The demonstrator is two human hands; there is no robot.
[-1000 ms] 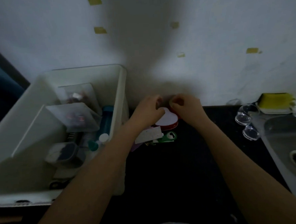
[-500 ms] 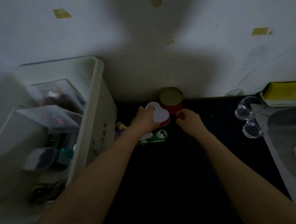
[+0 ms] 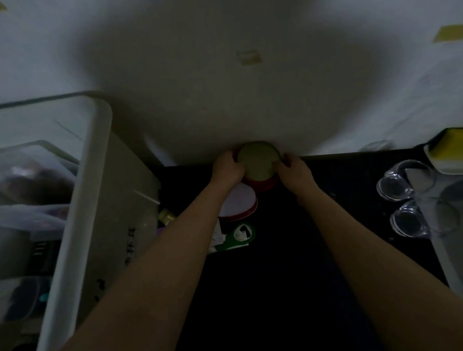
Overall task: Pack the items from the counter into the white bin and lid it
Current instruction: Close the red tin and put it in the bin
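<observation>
Both hands clasp a round red tin with a dull yellow-green lid [image 3: 258,161] against the wall at twelve o'clock on the black counter [image 3: 297,252]: left hand [image 3: 226,170] curled round its left side, right hand [image 3: 293,170] its right. The open white plastic bin [image 3: 73,225] stands at nine o'clock.

Both forearms reach far toward the wall. The left hand [image 3: 226,170] and right hand [image 3: 295,171] curl inward, fingers gripping, facing each other.

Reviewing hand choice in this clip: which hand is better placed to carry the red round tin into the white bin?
Probably the left. Both hands grip the red round tin by the wall, left hand and right hand on opposite sides, but the white bin stands on the left, so the left arm need not cross over.
</observation>
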